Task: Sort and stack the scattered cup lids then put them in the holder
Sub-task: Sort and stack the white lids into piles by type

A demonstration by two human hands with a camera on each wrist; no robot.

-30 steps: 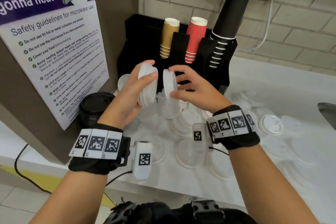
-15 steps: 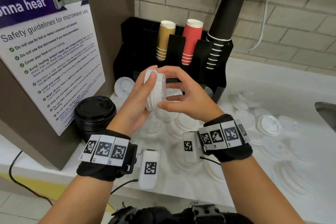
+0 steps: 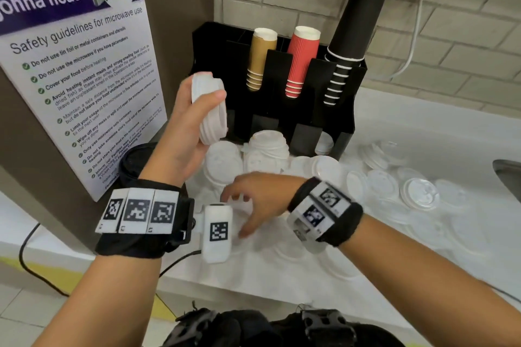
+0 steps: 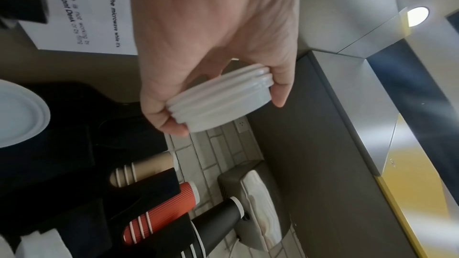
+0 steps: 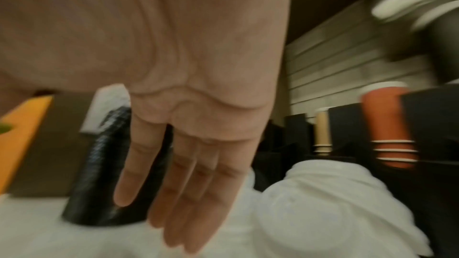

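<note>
Two hands busy: left hand (image 3: 180, 132) grips stack of lids (image 3: 209, 110) upper centre, axis tilted; right hand (image 3: 253, 200) fingers straight, loose, low over scattered lids (image 3: 417, 194).

White counter (image 3: 423, 132) with scattered lids (image 3: 420, 194), black holder (image 3: 332, 110)

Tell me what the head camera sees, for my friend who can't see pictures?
A person's left hand holds up a small stack of white cup lids in front of a black cup holder, while the right hand reaches down, fingers open, toward loose white lids scattered on the white counter.
</note>
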